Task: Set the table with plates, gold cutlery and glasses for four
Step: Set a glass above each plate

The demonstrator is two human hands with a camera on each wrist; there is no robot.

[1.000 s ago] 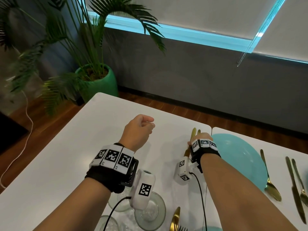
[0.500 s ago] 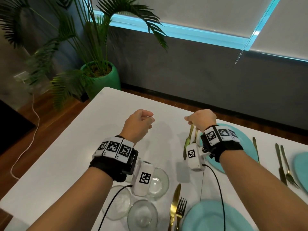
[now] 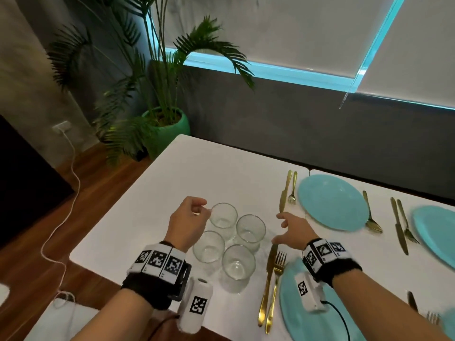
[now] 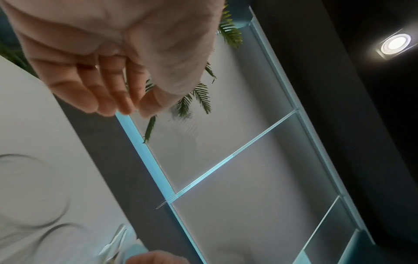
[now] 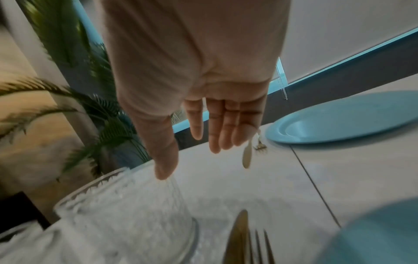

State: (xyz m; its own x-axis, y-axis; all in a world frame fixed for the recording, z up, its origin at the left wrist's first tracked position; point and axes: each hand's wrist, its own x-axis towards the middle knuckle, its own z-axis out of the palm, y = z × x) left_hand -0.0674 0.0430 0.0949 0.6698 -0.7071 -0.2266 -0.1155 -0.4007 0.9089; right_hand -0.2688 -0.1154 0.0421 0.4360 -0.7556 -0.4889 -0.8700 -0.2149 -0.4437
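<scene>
Several clear glasses (image 3: 250, 228) stand bunched together on the white table (image 3: 152, 217). My left hand (image 3: 203, 207) hovers at the left of the bunch, beside the far-left glass (image 3: 223, 216), fingers loosely curled and holding nothing; the left wrist view shows that hand (image 4: 133, 110) empty. My right hand (image 3: 280, 230) hangs to the right of the glasses with fingers spread and empty; the right wrist view shows this hand (image 5: 187, 157) above a ribbed glass (image 5: 126, 205). A gold knife (image 3: 269, 279) and fork (image 3: 277, 286) lie left of the near teal plate (image 3: 290, 311).
A far teal plate (image 3: 332, 201) has a gold knife (image 3: 285, 190) and fork (image 3: 293, 190) on its left and a spoon (image 3: 371, 217) on its right. Another teal plate (image 3: 435, 230) with knife and fork (image 3: 401, 225) lies at the right. A potted palm (image 3: 167, 129) stands beyond the table's corner.
My right hand has left the far knife and fork, drawn back toward the glasses and opened. My left hand has loosened from a fist. The view has pulled back.
</scene>
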